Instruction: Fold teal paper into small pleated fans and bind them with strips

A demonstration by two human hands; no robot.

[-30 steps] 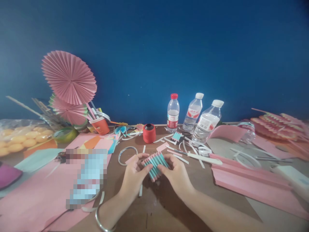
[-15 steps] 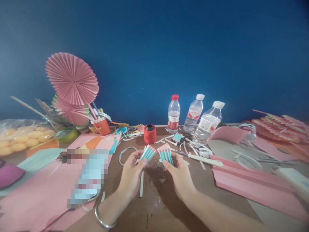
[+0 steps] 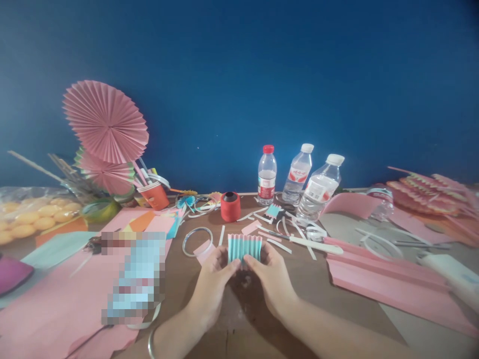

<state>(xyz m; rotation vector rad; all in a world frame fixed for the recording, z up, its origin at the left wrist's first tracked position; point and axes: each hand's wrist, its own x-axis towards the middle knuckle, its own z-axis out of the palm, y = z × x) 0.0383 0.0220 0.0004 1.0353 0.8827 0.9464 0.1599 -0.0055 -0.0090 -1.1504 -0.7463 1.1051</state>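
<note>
In the head view, the left hand (image 3: 215,279) and right hand (image 3: 273,276) are gripping the pleated paper (image 3: 244,248) at six o'clock of the red spool (image 3: 230,207). Light, even thumb pressure would best be keeping edges level and pleats uncrushed. Crisp teal ridges are ending in pink.

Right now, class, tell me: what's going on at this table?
A person's left hand and right hand together hold pleated blue-and-pink paper above the table. Beyond them stands a red-and-black object, with three bottles to its right. Pink sheets lie on both sides, and a pink paper fan rises at the left.
</note>
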